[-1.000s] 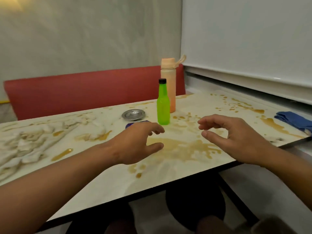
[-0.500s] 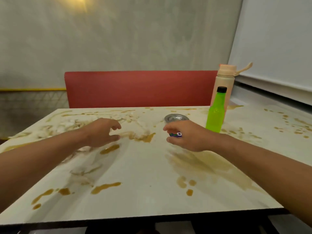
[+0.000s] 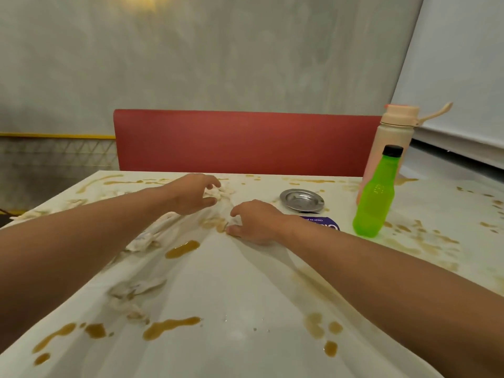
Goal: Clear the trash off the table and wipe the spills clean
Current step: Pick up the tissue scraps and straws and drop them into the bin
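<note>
Both hands, left (image 3: 191, 196) and right (image 3: 255, 222), curl onto soggy tissues (image 3: 218, 192); every spill (image 3: 182, 249) remains on the bench (image 3: 245, 296)

A green plastic bottle (image 3: 374, 195) with a black cap stands upright at the right of the table. Just behind it stands a taller peach flask (image 3: 387, 148) with a loop strap on its lid. A small round metal dish (image 3: 302, 199) sits left of the bottle. A red bench back (image 3: 245, 141) runs along the far side, against a grey wall (image 3: 218, 55).
</note>
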A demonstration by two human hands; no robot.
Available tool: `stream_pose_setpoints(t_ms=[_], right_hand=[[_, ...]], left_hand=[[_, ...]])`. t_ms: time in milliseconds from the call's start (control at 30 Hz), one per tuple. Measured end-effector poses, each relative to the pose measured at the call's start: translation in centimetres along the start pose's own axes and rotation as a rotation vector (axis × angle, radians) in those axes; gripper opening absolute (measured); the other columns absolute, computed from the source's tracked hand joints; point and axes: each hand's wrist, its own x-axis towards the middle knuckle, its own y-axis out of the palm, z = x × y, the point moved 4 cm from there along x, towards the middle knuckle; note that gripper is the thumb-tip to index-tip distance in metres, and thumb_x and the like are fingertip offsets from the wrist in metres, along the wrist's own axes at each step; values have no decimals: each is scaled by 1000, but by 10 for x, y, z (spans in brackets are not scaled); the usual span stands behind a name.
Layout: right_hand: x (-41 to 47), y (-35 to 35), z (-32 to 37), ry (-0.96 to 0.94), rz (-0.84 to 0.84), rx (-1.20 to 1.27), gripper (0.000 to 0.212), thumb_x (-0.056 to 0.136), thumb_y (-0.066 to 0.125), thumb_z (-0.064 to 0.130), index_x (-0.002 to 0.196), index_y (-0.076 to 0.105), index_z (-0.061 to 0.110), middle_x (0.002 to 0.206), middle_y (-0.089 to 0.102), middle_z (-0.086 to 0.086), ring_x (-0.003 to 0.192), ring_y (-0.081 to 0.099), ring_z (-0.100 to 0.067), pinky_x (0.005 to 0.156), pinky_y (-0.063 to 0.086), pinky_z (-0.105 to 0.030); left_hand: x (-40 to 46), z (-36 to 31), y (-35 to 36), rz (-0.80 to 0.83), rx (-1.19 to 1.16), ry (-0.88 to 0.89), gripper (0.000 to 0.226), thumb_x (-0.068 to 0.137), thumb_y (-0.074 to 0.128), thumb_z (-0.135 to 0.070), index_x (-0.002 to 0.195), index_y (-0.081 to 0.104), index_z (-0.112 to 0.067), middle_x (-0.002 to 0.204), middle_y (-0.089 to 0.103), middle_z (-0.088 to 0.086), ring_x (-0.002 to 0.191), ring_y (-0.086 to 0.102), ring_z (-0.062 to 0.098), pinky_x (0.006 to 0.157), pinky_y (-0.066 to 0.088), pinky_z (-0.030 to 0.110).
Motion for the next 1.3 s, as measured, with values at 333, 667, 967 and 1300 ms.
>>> stream_pose_setpoints(t_ms=[333, 667, 967, 1300], right_hand=[[-8, -14, -28, -18, -82, 110, 18, 93, 63, 18, 106, 75, 21, 95, 64, 7, 88, 60, -15, 69, 44, -28], [-42, -72, -70, 99, -99, 83, 29, 96, 57, 18, 122, 70, 20, 84, 56, 15, 75, 54, -7, 68, 45, -25], [-67, -108, -82, 173, -125, -16, 23, 97, 60, 18, 111, 78, 15, 97, 72, 1, 81, 63, -17, 61, 47, -23], [-107, -141, -84, 201, -331, 161, 17, 95, 64, 22, 85, 77, 27, 74, 66, 18, 72, 63, -1, 57, 43, -17]], left_hand=[[70, 7, 32, 55, 59, -88, 60, 99, 60, -35, 153, 37, -26, 150, 48, 10, 134, 48, 31, 108, 42, 38], [102, -3, 47, 110, -23, -136, 57, 101, 48, -9, 155, 37, -22, 153, 47, 4, 136, 49, 26, 110, 38, 29], [92, 1, 48, 3, -1, -129, 25, 91, 52, -8, 91, 76, -11, 100, 74, 2, 98, 67, 29, 86, 56, 37], [54, -49, -4, -177, -261, -2, 18, 93, 72, -31, 98, 60, -19, 91, 63, -7, 78, 59, 10, 64, 46, 25]])
